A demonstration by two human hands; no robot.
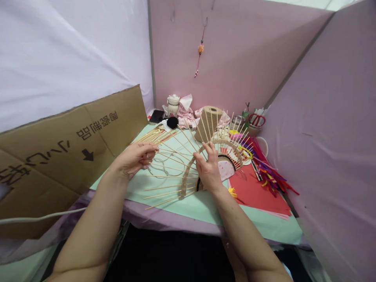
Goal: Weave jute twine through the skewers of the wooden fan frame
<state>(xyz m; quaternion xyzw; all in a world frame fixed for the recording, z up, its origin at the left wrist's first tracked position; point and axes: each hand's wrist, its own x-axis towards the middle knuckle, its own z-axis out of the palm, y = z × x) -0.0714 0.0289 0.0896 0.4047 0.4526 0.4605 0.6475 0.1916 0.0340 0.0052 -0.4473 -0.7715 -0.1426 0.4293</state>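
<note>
A fan-shaped frame of thin bamboo sticks with an arched band of woven jute twine point(184, 182) lies on the table. My right hand point(209, 168) grips this band near its top left, thumb and fingers around it. To the left, my left hand point(138, 158) is closed in a pinch at the outer ends of the sticks, on what looks like the thin twine point(167, 166). Loops of that twine lie under the sticks. Inside the arch sit a black-edged inner band and a pink patterned piece point(226, 170), partly behind my right hand.
Loose sticks point(154, 136) lie at the back left. Behind the frame stand a twine spool point(209, 125), a white jar point(173, 105) and red scissors point(257, 120). Red paper point(258, 188) and coloured fuzzy strips point(268, 168) lie right. A cardboard panel point(73, 152) borders the left.
</note>
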